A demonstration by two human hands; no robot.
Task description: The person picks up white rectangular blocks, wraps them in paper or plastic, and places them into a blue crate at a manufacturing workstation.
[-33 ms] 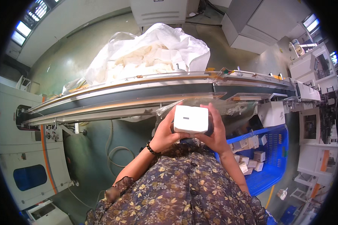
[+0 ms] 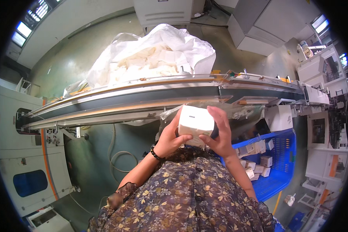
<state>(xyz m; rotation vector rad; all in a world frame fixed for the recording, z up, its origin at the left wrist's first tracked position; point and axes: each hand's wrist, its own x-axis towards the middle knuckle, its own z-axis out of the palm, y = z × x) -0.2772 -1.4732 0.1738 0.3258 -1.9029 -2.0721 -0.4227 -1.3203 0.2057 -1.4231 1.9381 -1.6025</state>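
A small white box (image 2: 196, 120), with a short dark mark on its upper face, is held up in front of my body. My left hand (image 2: 171, 133) grips its left side, the thumb lying along the near face. On the other side my right hand (image 2: 221, 135) has its thumb against the near face and its fingers raised along the right edge. How far the right fingers touch the box is hard to see. The near face is tilted into view.
A conveyor (image 2: 150, 96) crosses ahead, with a white sack (image 2: 197, 50) of pale, crumpled material behind it. To the right, a blue crate (image 2: 284, 166) holds several small boxes (image 2: 266, 161). A larger white carton (image 2: 279, 118) sits by the conveyor; a machine (image 2: 11, 154) stands left.
The box has tipped, bringing more of its near face into view, and its dark mark has shifted upward. My right fingers have shifted on its right side.
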